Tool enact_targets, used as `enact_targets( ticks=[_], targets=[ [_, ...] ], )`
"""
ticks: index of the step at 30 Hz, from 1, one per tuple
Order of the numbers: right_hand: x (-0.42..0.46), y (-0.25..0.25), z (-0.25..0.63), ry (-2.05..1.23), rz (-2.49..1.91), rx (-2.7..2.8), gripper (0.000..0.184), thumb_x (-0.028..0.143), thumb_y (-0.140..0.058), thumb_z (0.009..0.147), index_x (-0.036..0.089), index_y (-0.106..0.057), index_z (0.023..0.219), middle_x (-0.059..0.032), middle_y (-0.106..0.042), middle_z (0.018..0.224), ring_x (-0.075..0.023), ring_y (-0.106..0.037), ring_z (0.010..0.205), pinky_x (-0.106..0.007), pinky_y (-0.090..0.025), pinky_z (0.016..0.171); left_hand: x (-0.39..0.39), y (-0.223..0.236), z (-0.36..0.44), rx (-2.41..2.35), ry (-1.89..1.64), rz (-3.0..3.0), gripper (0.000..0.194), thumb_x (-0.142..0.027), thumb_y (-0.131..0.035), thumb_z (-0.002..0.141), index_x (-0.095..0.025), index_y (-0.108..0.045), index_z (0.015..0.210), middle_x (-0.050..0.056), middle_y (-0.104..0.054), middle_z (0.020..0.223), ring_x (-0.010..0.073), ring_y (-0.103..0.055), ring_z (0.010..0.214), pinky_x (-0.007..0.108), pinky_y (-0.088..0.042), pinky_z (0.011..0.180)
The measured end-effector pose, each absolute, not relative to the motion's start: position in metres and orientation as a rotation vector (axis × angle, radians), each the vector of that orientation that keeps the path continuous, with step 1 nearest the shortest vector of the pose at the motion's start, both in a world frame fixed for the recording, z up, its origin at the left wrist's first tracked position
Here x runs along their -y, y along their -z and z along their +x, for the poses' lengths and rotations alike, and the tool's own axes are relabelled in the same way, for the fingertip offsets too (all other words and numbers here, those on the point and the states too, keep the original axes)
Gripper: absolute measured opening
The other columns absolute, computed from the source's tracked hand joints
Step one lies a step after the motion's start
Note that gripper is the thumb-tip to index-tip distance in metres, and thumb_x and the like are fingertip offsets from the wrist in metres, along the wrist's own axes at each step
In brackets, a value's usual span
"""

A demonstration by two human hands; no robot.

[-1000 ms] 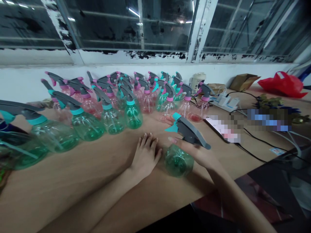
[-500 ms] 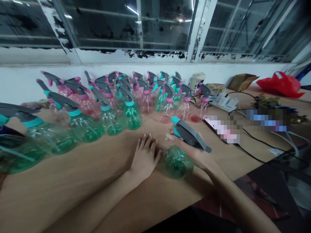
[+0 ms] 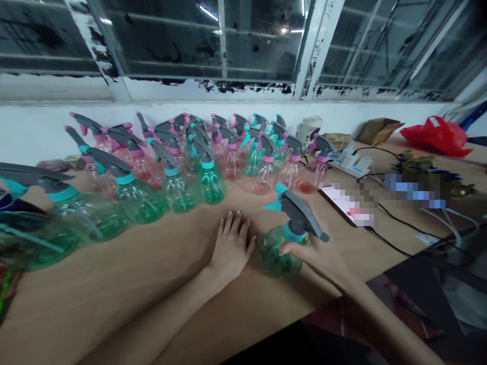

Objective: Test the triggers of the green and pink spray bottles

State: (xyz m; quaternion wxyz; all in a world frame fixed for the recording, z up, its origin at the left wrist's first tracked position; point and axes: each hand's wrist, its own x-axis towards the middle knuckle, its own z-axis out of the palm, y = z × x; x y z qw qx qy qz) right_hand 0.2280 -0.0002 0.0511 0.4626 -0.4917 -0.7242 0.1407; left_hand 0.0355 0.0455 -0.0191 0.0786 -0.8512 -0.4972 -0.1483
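The right hand (image 3: 323, 261) is wrapped around the neck of a green spray bottle (image 3: 279, 253), with the thumb in front and the other fingers hidden behind. The left hand (image 3: 231, 246) lies on the table (image 3: 114, 274) next to the bottle, fingers spread, holding nothing. It is hard to tell if the bottle's bottom touches the table. The top looks big and heavy, so a loose grip could let the bottle tip over. If it fell away from the person, it could bump the phone (image 3: 337, 203) or the pink bottles (image 3: 262, 177).
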Motion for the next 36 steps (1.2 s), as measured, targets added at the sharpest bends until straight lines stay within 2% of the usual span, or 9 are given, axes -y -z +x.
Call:
enact_targets(
  ticks=[2,4,8,14,17,21,25,31,36],
  targets=[
    [0.01,-0.044,0.231,-0.275,-1.209,1.795,0.068,0.05,-0.071,0.072,0.024,-0.044,0.129,-0.0095,-0.062,0.116,-0.0289,-0.061,0.102,-0.042,-0.053,0.08,-0.046,0.02,0.036,1.485,0.468,-2.547,0.043,-0.033,-0.045,0.093,-0.008,-0.055,0.127,0.021,-0.047,0.141,0.0375,-0.037,0.134,0.056,-0.032,0.107],
    [0.022,-0.037,0.234,-0.183,-1.268,1.795,0.061,0.051,-0.071,0.073,0.023,-0.048,0.122,-0.0105,-0.062,0.112,-0.0299,-0.06,0.103,-0.044,-0.052,0.083,-0.045,0.02,0.036,1.487,0.487,-2.554,0.042,-0.032,-0.045,0.093,-0.008,-0.055,0.126,0.021,-0.047,0.14,0.0368,-0.037,0.134,0.055,-0.032,0.107],
    [0.032,-0.033,0.239,-0.063,-1.414,1.802,0.043,0.056,-0.062,0.079,0.02,-0.059,0.103,-0.0116,-0.062,0.101,-0.029,-0.062,0.092,-0.044,-0.052,0.077,-0.041,0.017,0.036,1.515,0.478,-2.571,0.043,-0.031,-0.046,0.093,-0.006,-0.055,0.127,0.022,-0.047,0.14,0.0367,-0.037,0.134,0.054,-0.03,0.109],
    [-0.018,-0.046,0.238,0.054,-1.552,1.891,0.054,0.066,-0.053,0.079,0.018,-0.061,0.102,-0.0115,-0.062,0.088,-0.0302,-0.063,0.083,-0.041,-0.051,0.065,-0.026,0.014,0.021,1.443,0.475,-2.637,0.043,-0.031,-0.047,0.092,-0.006,-0.055,0.126,0.021,-0.046,0.141,0.0337,-0.038,0.134,0.05,-0.032,0.11],
    [-0.06,-0.051,0.226,0.064,-1.502,1.98,0.049,0.065,-0.049,0.083,0.018,-0.061,0.093,-0.0105,-0.063,0.085,-0.0271,-0.063,0.073,-0.039,-0.049,0.063,-0.021,0.014,0.013,1.415,0.496,-2.662,0.042,-0.03,-0.047,0.092,-0.007,-0.056,0.125,0.02,-0.047,0.141,0.0327,-0.039,0.134,0.049,-0.032,0.11],
    [-0.109,-0.051,0.198,0.025,-1.492,1.908,0.045,0.06,-0.052,0.083,0.019,-0.06,0.101,-0.0151,-0.064,0.1,-0.0332,-0.064,0.089,-0.044,-0.05,0.07,-0.021,0.015,0.012,1.415,0.513,-2.671,0.041,-0.03,-0.046,0.092,-0.007,-0.056,0.125,0.019,-0.049,0.14,0.0326,-0.04,0.133,0.051,-0.033,0.109],
    [-0.14,-0.042,0.175,-0.007,-1.477,1.832,0.048,0.058,-0.053,0.084,0.018,-0.056,0.111,-0.016,-0.064,0.104,-0.0339,-0.063,0.097,-0.047,-0.05,0.079,-0.021,0.016,0.012,1.423,0.529,-2.67,0.04,-0.03,-0.046,0.092,-0.008,-0.055,0.124,0.02,-0.047,0.141,0.0326,-0.038,0.134,0.052,-0.034,0.109],
    [-0.153,-0.03,0.151,-0.05,-1.471,1.702,0.055,0.054,-0.048,0.088,0.012,-0.049,0.124,-0.0215,-0.059,0.116,-0.037,-0.058,0.11,-0.049,-0.05,0.082,-0.02,0.015,0.011,1.452,0.494,-2.686,0.041,-0.032,-0.046,0.092,-0.008,-0.055,0.125,0.019,-0.046,0.142,0.0328,-0.037,0.135,0.051,-0.033,0.11],
    [-0.148,-0.034,0.144,-0.069,-1.451,1.644,0.06,0.054,-0.048,0.087,0.013,-0.044,0.13,-0.0228,-0.054,0.125,-0.0368,-0.055,0.114,-0.05,-0.047,0.086,-0.02,0.015,0.011,1.444,0.533,-2.676,0.04,-0.031,-0.045,0.091,-0.009,-0.055,0.123,0.018,-0.048,0.14,0.0327,-0.039,0.134,0.052,-0.035,0.108]
  ],
)
